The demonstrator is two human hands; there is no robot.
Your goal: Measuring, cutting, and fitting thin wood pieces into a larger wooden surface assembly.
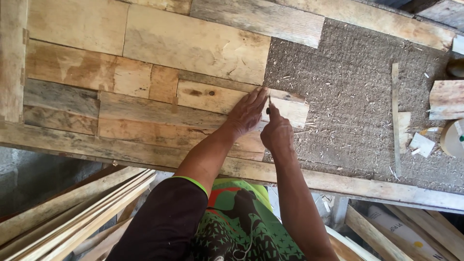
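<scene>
My left hand (246, 113) lies flat, fingers together, pressing on a short pale wooden board (292, 108) at the right edge of a patchwork of fitted wood pieces (145, 67). My right hand (276, 133) is closed around a thin pencil-like tool whose tip touches the same board just beside my left fingertips. The board sits half on the wood patchwork and half over a rough grey-brown fibre panel (357, 101).
A wooden frame rail (367, 188) runs along the near edge. A thin wood strip (395, 116), small offcuts (447, 99) and a tape roll (454, 137) lie at the right. Stacked slats (72, 217) lean below at the left.
</scene>
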